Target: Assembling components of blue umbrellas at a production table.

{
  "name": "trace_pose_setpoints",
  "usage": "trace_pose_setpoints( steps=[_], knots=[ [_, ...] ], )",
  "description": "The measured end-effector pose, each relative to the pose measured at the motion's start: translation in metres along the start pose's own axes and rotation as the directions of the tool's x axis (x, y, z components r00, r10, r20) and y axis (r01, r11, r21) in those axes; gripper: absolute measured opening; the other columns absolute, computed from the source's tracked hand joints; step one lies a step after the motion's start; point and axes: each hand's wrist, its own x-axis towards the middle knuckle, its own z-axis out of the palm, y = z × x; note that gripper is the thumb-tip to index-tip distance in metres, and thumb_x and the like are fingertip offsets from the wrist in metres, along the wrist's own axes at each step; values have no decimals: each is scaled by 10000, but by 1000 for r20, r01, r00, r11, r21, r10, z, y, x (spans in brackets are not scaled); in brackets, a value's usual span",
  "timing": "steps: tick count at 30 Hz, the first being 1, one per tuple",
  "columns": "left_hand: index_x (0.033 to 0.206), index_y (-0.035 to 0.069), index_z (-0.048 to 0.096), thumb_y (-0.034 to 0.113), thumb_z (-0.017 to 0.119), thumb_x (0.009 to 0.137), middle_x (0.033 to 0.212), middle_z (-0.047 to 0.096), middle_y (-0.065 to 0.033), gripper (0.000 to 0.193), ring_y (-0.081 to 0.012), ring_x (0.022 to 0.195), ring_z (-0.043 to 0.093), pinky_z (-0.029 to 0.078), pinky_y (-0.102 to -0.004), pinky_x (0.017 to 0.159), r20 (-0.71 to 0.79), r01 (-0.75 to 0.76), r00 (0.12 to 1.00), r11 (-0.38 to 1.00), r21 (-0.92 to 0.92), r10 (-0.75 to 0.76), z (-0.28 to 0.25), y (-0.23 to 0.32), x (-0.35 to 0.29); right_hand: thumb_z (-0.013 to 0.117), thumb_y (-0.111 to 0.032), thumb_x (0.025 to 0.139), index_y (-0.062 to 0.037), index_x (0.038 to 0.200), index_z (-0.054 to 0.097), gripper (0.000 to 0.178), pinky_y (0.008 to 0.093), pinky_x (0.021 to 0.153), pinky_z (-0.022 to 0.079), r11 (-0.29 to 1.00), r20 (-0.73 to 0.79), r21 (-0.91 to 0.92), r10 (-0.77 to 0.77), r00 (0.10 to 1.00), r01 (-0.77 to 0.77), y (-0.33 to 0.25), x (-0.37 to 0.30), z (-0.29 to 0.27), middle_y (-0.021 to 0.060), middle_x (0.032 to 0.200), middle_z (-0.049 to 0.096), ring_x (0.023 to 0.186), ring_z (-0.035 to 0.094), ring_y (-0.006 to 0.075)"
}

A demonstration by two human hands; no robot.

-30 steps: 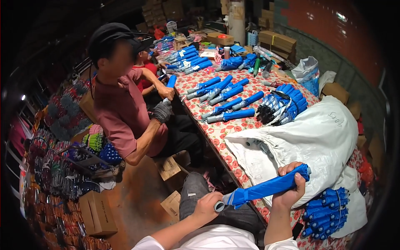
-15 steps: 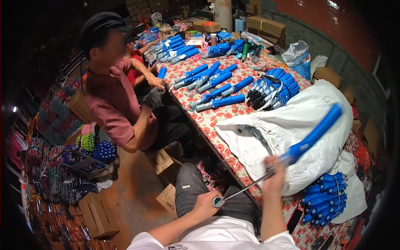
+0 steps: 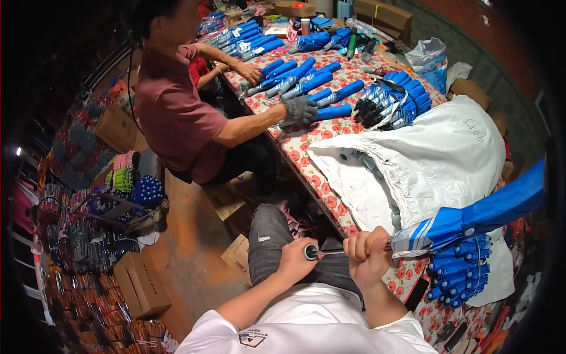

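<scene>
A: Item and location?
B: One blue umbrella [image 3: 451, 227], furled, held partly above the desk [image 3: 318, 184]. Handle [image 3: 310, 252] gripped by left hand [image 3: 295, 260]; shaft [image 3: 333, 253] seemingly enclosed by right hand [image 3: 368, 259], contact hidden.
A: Step?
B: Extension, presumably; next, firm, aligned grips are called for.

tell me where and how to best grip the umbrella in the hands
Probably the handle, from the left: it is thicker than the bare shaft, the left hand wraps around it, and the blue canopy extends off rightward.
</scene>
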Motion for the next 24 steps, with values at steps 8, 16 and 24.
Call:
trace_pose_setpoints(
  steps=[8, 16, 24],
  knots=[
    [791, 56, 618, 75, 753, 666, 706, 633, -65, 184, -223, 592, 575, 471, -316, 570, 203, 35, 978, 998, 43, -44, 9, 7, -8, 409, -440, 1006, -146, 724, 335, 414, 245, 429, 188, 990, -213, -119, 50, 976, -76, 7, -10, -2, -36, 511, 274, 421, 176, 74],
    [801, 48, 594, 8, 786, 677, 786, 643, -50, 232, -192, 678, 584, 482, -293, 672, -57, 101, 990, 930, -354, -129, -4, -2, 13, 423, -463, 998, -170, 695, 327, 432, 236, 398, 159, 994, -236, -61, -101, 966, 89, -55, 20, 7, -71, 489, 260, 395, 140, 51],
    [918, 71, 499, 49, 760, 773, 861, 651, -92, 299, -268, 901, 624, 493, -369, 840, -291, -177, 956, 699, -693, -46, -2, 40, 38, 608, -124, 862, -40, 1068, 643, 225, 193, 524, 348, 788, -242, -486, 294, 925, -378, 33, -22, -46, 33, 731, 607, 576, 446, 82]
  ],
)
